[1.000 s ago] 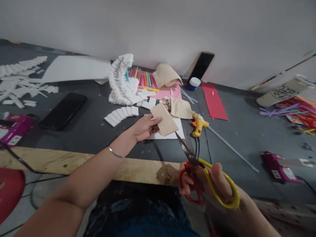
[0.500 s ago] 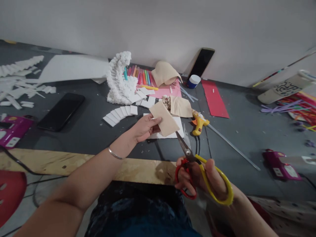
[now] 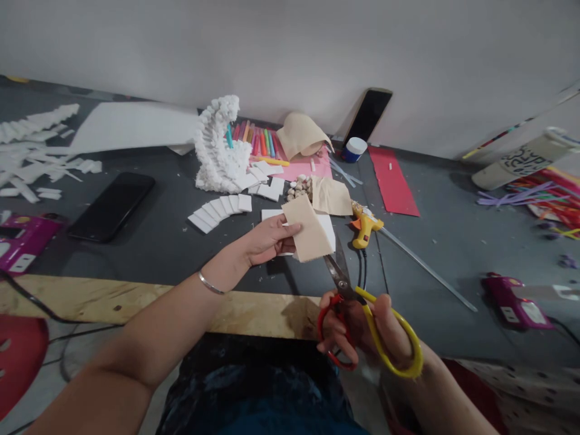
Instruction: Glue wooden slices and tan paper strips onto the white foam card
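Observation:
My left hand pinches a beige rectangular sheet by its left edge, holding it tilted above the dark table. My right hand grips scissors with one red and one yellow handle. Their blades are slightly apart and the tips touch the sheet's lower edge. A white foam piece lies on the table under the sheet.
A yellow glue gun and a long thin rod lie right of the sheet. Farther back are a white foam spiral model, a row of small white tiles, coloured pens, beige sheets and a black phone. A wooden strip edges the table.
The beige sheet has come down and toward me. The scissors have shifted left and up to meet its lower edge.

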`<state>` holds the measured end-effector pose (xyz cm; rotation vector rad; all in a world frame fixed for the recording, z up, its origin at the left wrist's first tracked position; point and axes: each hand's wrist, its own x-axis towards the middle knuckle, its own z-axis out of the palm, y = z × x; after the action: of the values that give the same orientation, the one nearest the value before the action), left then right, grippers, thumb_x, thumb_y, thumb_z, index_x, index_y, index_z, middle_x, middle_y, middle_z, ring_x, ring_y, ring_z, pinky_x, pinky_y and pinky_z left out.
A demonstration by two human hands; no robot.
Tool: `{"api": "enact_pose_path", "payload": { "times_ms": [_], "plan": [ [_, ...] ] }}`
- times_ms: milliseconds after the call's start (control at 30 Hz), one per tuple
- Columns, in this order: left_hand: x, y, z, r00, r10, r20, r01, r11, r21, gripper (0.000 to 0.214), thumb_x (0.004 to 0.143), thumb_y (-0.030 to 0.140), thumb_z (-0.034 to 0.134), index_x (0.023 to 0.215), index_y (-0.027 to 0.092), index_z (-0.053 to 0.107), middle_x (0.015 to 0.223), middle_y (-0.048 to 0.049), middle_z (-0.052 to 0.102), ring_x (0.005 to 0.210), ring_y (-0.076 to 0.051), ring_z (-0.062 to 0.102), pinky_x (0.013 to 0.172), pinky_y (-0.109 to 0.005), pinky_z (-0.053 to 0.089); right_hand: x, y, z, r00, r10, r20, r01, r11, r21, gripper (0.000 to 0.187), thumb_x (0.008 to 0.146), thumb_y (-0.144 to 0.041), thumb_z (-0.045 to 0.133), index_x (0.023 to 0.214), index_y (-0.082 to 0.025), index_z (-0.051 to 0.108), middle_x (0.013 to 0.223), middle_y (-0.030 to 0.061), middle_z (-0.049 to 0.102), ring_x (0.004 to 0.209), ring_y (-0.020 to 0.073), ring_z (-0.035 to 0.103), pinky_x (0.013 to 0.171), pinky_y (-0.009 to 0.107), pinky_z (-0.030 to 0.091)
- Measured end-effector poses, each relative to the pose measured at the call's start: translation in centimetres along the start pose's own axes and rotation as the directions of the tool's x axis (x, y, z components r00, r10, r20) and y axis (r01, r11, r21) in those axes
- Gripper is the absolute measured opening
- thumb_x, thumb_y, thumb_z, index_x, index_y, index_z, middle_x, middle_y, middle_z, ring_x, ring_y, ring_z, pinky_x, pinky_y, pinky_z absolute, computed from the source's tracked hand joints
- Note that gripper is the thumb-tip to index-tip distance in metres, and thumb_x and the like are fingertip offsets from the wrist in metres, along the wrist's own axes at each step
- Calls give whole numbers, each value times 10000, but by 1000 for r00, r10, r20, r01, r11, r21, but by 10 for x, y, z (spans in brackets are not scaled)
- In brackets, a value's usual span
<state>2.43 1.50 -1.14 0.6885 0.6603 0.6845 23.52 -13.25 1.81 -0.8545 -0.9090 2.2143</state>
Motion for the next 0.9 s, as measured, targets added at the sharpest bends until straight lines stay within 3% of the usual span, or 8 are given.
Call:
{"api": "enact_pose_path", "payload": {
  "times_ms": [200, 300, 433, 667, 900],
  "plan": [
    [-1, -2, 3, 999, 6, 47, -7, 1000, 26, 414, 738, 292, 798, 1085, 149, 623, 923, -90, 738, 748, -165, 699, 744, -319, 560, 1, 4, -2, 1000, 7, -3, -7, 1000, 5, 807, 722, -904, 310, 1006, -221, 633, 646, -27, 476, 448, 102, 395, 795, 455, 506],
    [-1, -3, 3, 998, 11, 66, -14, 999, 39, 435, 725, 299, 807, 1088, 147, 621, 928, -95, 737, 746, -168, 699, 715, -307, 560, 3, 6, -3, 1000, 1, -15, -1, 1000, 27, 813, 716, -907, 318, 1042, -216, 596, 657, -19, 494, 469, 113, 450, 636, 370, 508],
    [0, -3, 3, 998, 25, 51, -27, 999, 31, 422, 720, 300, 809, 1064, 151, 617, 909, -82, 734, 739, -165, 696, 723, -318, 563, 5, 8, -2, 999, -4, -34, 5, 1000, 24, 808, 706, -915, 319, 978, -196, 567, 538, -50, 432, 430, 126, 483, 433, 247, 411],
    [0, -3, 2, 998, 27, 58, -30, 998, 49, 443, 705, 319, 818, 1062, 158, 612, 886, -78, 735, 725, -169, 699, 708, -317, 570, 2, 10, 6, 977, 21, -214, -2, 996, 85, 788, 742, -880, 353, 971, -164, 590, 582, -65, 447, 319, 25, 271, 335, 215, 444],
    [-1, -2, 3, 997, 30, 66, -34, 997, 65, 389, 742, 304, 791, 1056, 159, 614, 903, -86, 744, 720, -163, 702, 705, -302, 562, -2, 13, 6, 952, 46, -304, -30, 998, 57, 768, 712, -901, 365, 882, -179, 562, 550, -86, 410, 268, 1, 203, 270, 207, 425]
  ]
}}
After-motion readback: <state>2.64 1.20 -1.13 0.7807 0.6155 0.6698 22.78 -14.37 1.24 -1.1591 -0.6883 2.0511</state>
